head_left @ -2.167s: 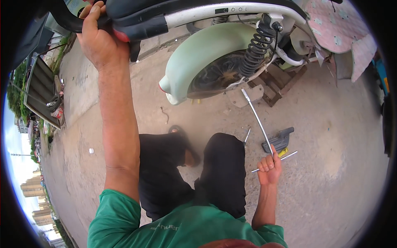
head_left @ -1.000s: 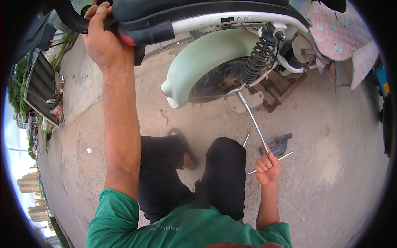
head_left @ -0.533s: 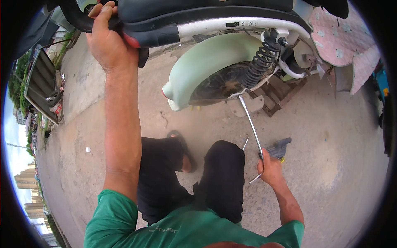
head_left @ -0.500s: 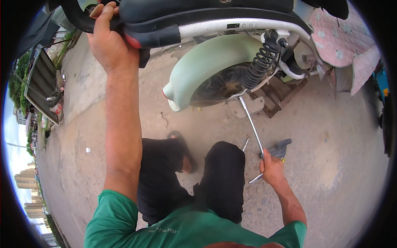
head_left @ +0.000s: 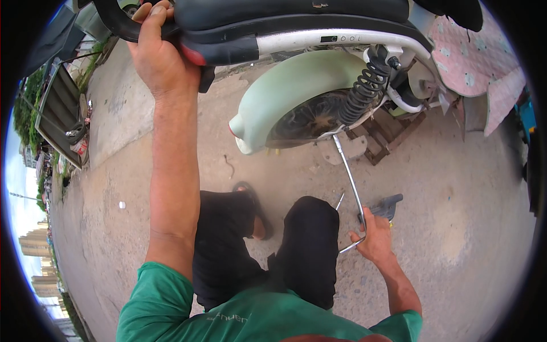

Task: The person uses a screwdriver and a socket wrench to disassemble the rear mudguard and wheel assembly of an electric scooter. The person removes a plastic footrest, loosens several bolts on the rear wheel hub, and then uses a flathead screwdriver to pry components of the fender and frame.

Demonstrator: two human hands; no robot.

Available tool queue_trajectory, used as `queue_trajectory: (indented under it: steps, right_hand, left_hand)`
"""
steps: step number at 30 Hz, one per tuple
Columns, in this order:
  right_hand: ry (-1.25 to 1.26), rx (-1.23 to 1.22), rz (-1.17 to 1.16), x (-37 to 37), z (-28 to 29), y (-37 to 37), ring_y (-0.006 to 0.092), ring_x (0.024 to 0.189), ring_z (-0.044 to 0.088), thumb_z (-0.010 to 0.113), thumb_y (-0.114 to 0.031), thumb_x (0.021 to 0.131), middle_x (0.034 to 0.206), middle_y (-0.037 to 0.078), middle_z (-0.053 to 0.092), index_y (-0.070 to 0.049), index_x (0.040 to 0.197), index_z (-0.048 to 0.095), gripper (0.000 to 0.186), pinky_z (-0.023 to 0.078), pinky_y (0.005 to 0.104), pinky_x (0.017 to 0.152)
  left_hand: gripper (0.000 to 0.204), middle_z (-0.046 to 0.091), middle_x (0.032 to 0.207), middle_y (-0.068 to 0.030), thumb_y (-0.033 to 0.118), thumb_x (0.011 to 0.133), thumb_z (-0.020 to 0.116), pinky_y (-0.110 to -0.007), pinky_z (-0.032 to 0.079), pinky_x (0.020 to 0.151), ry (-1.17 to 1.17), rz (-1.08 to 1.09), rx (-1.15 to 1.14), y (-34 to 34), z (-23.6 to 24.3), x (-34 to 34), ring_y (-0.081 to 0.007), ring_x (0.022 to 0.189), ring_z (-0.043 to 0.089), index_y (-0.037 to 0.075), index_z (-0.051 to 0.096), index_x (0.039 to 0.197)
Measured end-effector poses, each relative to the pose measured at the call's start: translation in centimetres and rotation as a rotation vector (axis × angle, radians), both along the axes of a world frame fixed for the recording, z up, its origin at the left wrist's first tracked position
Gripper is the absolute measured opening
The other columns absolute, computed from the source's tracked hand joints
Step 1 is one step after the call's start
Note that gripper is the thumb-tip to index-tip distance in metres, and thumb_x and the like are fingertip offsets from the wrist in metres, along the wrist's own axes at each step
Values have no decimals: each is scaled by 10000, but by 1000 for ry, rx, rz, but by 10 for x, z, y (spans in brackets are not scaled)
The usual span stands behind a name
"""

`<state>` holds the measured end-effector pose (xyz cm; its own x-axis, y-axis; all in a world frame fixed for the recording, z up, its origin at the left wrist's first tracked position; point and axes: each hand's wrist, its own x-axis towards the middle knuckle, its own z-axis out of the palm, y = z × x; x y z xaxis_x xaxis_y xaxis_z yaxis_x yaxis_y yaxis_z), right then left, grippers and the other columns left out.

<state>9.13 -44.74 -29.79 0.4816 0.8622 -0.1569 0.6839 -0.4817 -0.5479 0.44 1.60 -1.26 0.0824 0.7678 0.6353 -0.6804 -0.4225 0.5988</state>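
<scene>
My left hand [head_left: 168, 65] is closed round the black grab rail [head_left: 117, 23] beside the padded seat [head_left: 285, 14] of a scooter raised in front of me. My right hand [head_left: 373, 239] holds a long silver T-handled socket wrench [head_left: 350, 175] by its crossbar end, fingers partly loosened. The wrench's far end meets the underside of the white frame near the foot of the black coil shock absorber [head_left: 362, 94]. Left of the shock are the pale green rear mudguard [head_left: 285, 77] and dark wheel [head_left: 305, 117]. Behind my right hand lies a grey tool [head_left: 384, 205], partly hidden.
A rusty metal stand [head_left: 382, 148] is under the scooter. A pink padded cover [head_left: 467, 51] hangs at the upper right. A sheet-metal panel [head_left: 57, 119] leans at the left. My bent knees [head_left: 307, 228] are below, with a thin rod [head_left: 340, 200] beside one.
The wrench has come up against the scooter's lower fitting. My right hand has turned its grip and its crossbar has swung lower. The scooter appears slightly lower and farther right in view.
</scene>
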Motion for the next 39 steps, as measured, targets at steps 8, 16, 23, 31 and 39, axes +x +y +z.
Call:
queue_trajectory:
  steps: [8, 16, 23, 31, 39]
  right_hand:
    - [-290, 112, -365, -10, 1, -10, 442, 1360, 449, 878, -120, 683, 1468, 256, 451, 0, 1492, 402, 946, 349, 501, 1159]
    - [413, 424, -830, -29, -34, -19, 366, 1153, 637, 770, 8, 785, 1458, 230, 505, -26, 1612, 191, 1010, 533, 423, 979]
    - [1253, 760, -925, -25, -44, -46, 233, 848, 693, 530, -45, 974, 1211, 191, 679, -71, 1643, 155, 768, 563, 314, 712]
    - [1397, 777, -916, -17, -51, -47, 229, 831, 706, 530, -111, 1039, 1060, 143, 721, -28, 1472, 449, 448, 563, 309, 673]
    - [471, 598, -665, -34, -54, -35, 155, 918, 652, 619, -77, 1021, 1054, 81, 685, -3, 1268, 582, 261, 532, 294, 794]
  left_hand:
    - [222, 722, 1069, -108, 64, 955, 620, -356, 527, 975, -14, -5, 19, 1, 1, -4, -214, 1033, 669, 32, 639, 1174]
    - [267, 709, 1130, -129, 74, 968, 614, -361, 508, 1006, 33, -12, 24, 4, 1, -7, -218, 1055, 661, 19, 604, 1229]
    - [256, 634, 1022, -80, 22, 982, 563, -322, 531, 879, -32, -98, -45, -17, 11, 1, -179, 958, 612, 28, 525, 1235]
    - [322, 622, 1071, -81, 24, 996, 556, -325, 519, 920, -46, -82, -52, -36, 12, 0, -179, 987, 605, 21, 483, 1309]
    - [341, 597, 1081, -38, 11, 997, 574, -294, 493, 956, -40, -190, -58, -13, 5, -8, -141, 1012, 579, 34, 487, 1326]
